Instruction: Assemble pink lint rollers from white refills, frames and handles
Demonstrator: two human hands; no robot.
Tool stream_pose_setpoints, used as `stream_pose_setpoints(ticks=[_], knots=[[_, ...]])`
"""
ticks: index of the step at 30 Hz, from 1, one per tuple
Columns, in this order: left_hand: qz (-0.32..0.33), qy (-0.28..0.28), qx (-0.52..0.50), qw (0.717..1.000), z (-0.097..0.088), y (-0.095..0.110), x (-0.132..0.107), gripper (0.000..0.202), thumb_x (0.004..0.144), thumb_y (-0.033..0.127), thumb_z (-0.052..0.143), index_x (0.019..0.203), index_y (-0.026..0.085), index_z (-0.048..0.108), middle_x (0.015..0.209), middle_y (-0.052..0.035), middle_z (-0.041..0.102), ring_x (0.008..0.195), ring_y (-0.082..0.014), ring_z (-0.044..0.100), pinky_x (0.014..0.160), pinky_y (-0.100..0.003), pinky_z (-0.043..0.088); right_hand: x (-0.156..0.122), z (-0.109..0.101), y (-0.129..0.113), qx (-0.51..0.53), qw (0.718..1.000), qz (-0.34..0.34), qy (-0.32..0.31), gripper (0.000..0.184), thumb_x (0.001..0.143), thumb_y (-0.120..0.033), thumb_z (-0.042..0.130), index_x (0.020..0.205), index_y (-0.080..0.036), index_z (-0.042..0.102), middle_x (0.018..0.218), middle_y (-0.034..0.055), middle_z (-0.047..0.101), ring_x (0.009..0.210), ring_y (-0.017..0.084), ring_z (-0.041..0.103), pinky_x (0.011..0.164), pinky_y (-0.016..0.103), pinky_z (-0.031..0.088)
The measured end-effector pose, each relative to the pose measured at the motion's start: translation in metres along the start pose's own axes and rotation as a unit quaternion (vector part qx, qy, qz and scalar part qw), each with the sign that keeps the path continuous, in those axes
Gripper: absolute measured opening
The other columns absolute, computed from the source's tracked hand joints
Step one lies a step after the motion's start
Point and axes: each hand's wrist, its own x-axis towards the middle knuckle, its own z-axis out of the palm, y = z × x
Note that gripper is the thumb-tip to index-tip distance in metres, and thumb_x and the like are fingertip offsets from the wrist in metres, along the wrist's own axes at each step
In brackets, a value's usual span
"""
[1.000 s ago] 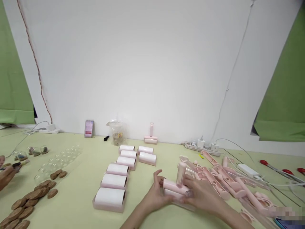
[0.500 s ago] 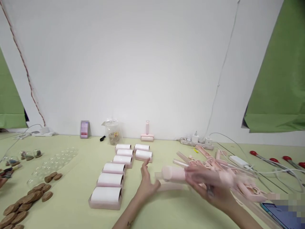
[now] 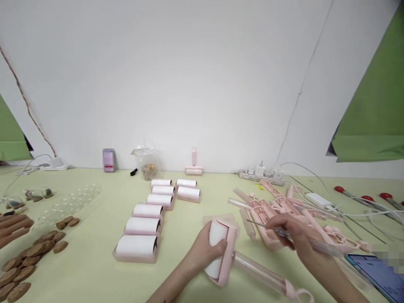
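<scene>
My left hand is closed around the head of a lint roller, its thumb over the white roll. The pink frame is tilted, and the clear handle with a pink loop end points down to the right. In my right hand is a slim screwdriver with a clear handle, its thin metal shaft pointing left. Just beyond my right hand lies a heap of pink lint roller parts. Left of my left hand, several white rolls in pinkish covers lie in two rows.
A finished lint roller stands by the wall, right of a plastic bag. Another person's hand is at the left, near wooden slices and clear domes. Cables, a power strip and a phone lie right.
The lint roller has passed from my right hand to my left, which was open before. My right hand has moved right and now shows the screwdriver plainly. Another person's hand has come further into view.
</scene>
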Motion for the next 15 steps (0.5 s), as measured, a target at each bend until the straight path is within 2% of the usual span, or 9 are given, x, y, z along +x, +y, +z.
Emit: stream_pose_setpoints(ticks=[1,3,7,10,15], knots=[[0.009,0.013,0.033,0.999,0.002,-0.002,0.001,0.032,0.068,0.026,0.057,0.096,0.013,0.050,0.082,-0.0035,0.058,0.074,-0.0167,0.055,0.067,-0.026,0.044,-0.003,0.003,-0.006,0.047,0.999,0.014,-0.018,0.034,0.086,-0.044,0.031,0.074,-0.024,0.056,0.051,-0.0016,0.047,0.044,0.014,0.049,0.041,0.024,0.042],[0.020,0.039,0.085,0.995,0.006,-0.006,0.002,0.029,0.067,0.022,0.056,0.094,0.014,0.050,0.082,-0.0030,0.058,0.073,-0.0165,0.054,0.066,-0.026,0.044,-0.011,0.012,-0.016,0.086,0.994,0.023,-0.061,0.020,0.083,-0.038,0.044,0.074,-0.024,0.055,0.058,-0.0012,0.051,0.049,0.013,0.051,0.045,0.023,0.044],[0.032,0.062,0.112,0.991,0.012,-0.008,0.001,0.025,0.069,0.023,0.054,0.093,0.015,0.049,0.083,-0.0022,0.058,0.073,-0.0155,0.053,0.067,-0.025,0.043,-0.020,0.028,-0.024,0.081,0.988,0.028,-0.131,0.013,0.082,-0.031,0.044,0.080,-0.024,0.054,0.063,-0.0009,0.053,0.053,0.013,0.052,0.045,0.021,0.043],[0.034,0.057,0.100,0.993,0.011,-0.007,0.000,0.024,0.071,0.023,0.053,0.093,0.014,0.049,0.084,-0.0029,0.059,0.075,-0.0160,0.053,0.068,-0.025,0.043,-0.020,0.030,-0.025,0.060,0.989,0.019,-0.136,0.012,0.083,-0.027,0.042,0.081,-0.025,0.053,0.067,-0.0007,0.055,0.060,0.013,0.055,0.052,0.020,0.045],[0.028,0.049,0.122,0.991,0.010,-0.003,-0.001,0.025,0.068,0.022,0.054,0.092,0.014,0.050,0.084,-0.0027,0.059,0.075,-0.0161,0.053,0.067,-0.024,0.042,-0.016,0.027,-0.029,0.039,0.988,-0.055,-0.138,0.012,0.084,-0.020,0.041,0.083,-0.026,0.052,0.068,-0.0013,0.055,0.061,0.013,0.054,0.057,0.021,0.045]])
